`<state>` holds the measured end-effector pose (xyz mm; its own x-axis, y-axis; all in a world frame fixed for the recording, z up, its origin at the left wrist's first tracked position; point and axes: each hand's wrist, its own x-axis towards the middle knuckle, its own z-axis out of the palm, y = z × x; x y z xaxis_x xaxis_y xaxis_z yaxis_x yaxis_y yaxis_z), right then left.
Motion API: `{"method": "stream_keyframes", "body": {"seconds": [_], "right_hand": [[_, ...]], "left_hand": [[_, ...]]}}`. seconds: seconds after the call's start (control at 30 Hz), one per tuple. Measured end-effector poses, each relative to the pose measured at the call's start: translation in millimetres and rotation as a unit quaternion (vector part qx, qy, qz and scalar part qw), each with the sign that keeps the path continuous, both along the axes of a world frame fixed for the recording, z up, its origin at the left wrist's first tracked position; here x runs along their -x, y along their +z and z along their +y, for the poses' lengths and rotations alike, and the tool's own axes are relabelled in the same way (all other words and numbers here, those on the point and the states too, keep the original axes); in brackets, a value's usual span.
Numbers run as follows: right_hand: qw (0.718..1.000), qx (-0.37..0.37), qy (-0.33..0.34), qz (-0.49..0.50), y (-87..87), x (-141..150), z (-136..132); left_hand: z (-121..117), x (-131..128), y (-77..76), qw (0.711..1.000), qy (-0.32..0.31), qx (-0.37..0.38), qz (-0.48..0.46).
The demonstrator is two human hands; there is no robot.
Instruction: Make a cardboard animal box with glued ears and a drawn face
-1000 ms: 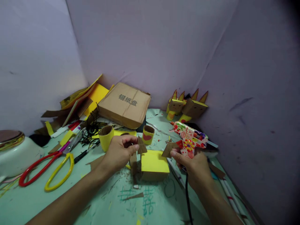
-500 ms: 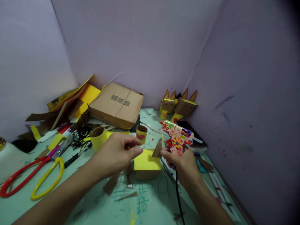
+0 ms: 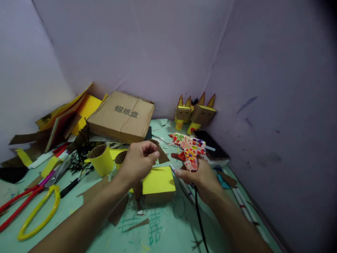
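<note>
My left hand [image 3: 140, 160] hovers just above and behind a small cardboard box with a yellow top [image 3: 158, 180]. Its thumb and fingers are pinched together; what they hold, if anything, I cannot make out. A brown cardboard piece [image 3: 163, 155] shows just beyond these fingertips, and I cannot tell whether they touch it. Half hidden behind this hand is a short cardboard tube [image 3: 119, 160]. My right hand [image 3: 204, 179] grips a flower-patterned hot glue gun [image 3: 190, 154] by its handle, the nozzle pointing left. Its black cord hangs down toward me.
A flat cardboard box [image 3: 121, 117] and a cardboard stack [image 3: 63, 117] lie at the back left. Large scissors [image 3: 39, 203] and a yellow tube [image 3: 101, 161] are at left. Horned cardboard figures [image 3: 202, 114] stand at the back right, near a black phone-like slab [image 3: 210, 144].
The cardboard triangle by my right thumb is no longer there. My left fingers have closed into a pinch. The small tube has shifted left, closer to the yellow tube. The view has turned slightly right.
</note>
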<state>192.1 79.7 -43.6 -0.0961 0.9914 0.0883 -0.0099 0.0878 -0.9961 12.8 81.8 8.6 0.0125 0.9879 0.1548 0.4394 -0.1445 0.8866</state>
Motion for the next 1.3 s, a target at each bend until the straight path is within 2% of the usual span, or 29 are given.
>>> {"method": "stream_keyframes", "body": {"seconds": [0.13, 0.3, 0.47, 1.3], "right_hand": [[0.998, 0.047, 0.035, 0.016, 0.6, 2.4, -0.3], [0.997, 0.053, 0.041, 0.026, 4.9, 7.3, -2.3], [0.994, 0.075, 0.05, 0.055, 5.0, 8.4, -1.9], [0.995, 0.071, 0.033, 0.055, 2.5, 10.2, -1.8]], "left_hand": [[-2.1, -3.3, -6.6, 0.999, 0.009, -0.017, 0.03], [-7.7, -10.5, -10.0, 0.992, -0.003, -0.031, 0.123], [-7.0, -11.2, -9.2, 0.985, -0.016, -0.019, 0.168], [-9.8, -12.7, -12.4, 0.972, -0.036, -0.064, 0.221]]}}
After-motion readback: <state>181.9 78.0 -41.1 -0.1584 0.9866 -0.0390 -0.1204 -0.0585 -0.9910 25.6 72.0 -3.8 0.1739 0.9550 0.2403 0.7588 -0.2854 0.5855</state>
